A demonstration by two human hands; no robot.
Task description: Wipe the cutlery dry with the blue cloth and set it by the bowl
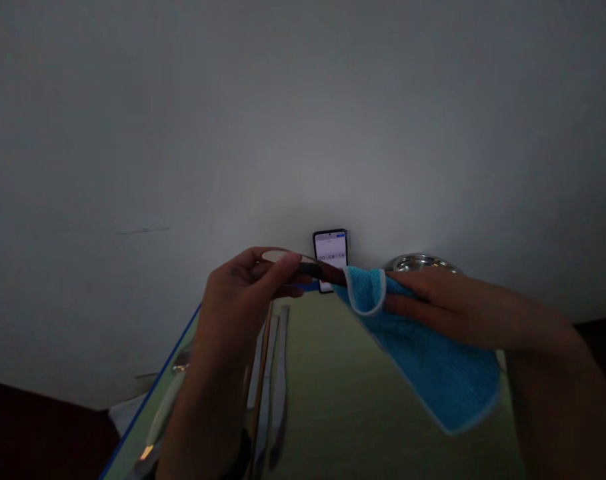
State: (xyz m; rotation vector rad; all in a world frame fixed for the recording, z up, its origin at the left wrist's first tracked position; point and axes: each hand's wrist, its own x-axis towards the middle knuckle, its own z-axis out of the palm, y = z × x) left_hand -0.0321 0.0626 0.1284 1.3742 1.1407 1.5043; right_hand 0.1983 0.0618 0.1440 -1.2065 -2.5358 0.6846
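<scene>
My left hand point(247, 293) pinches a shiny metal piece of cutlery point(310, 269) between thumb and fingers. It has a pale, rounded end, but its exact kind is hard to make out. My right hand point(437, 297) grips a blue cloth point(427, 360) with a whitish edge, folded round the other end of the cutlery. The cloth's loose corner hangs down over the table. Below the left hand, several table knives point(279, 387) lie side by side with slim brown sticks point(263, 373). Left of my forearm are spoons point(181, 360), partly hidden.
A phone point(331, 247) showing a running timer leans against the grey wall point(303, 133) at the table's far edge. Behind my right hand is a round shiny metal dish point(423, 261). The pale green table point(343, 400) has a blue edge on its left.
</scene>
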